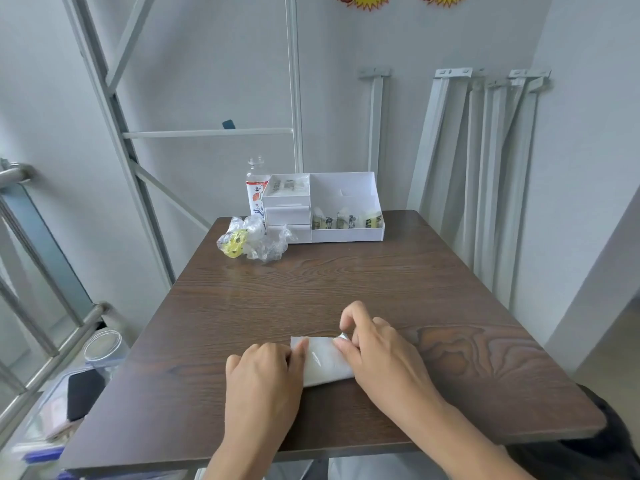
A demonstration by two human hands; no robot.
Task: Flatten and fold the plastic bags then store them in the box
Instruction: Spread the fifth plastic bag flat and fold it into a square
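Note:
A white plastic bag (322,362), folded into a small flat rectangle, lies near the front of the brown wooden table (450,289). My left hand (263,379) presses on its left edge. My right hand (377,348) pinches its upper right corner between thumb and fingers. A crumpled heap of clear plastic bags (252,242), one with yellow print, lies at the far left of the table. Beside it stands the white storage box (346,233), with several folded bags standing in its right front compartment and more in its top left tray.
A clear bottle (256,188) with a red and white label stands behind the box. White metal rails (485,174) lean on the wall at the right. A steel railing (52,358) and a bin of items sit to the left, below table level.

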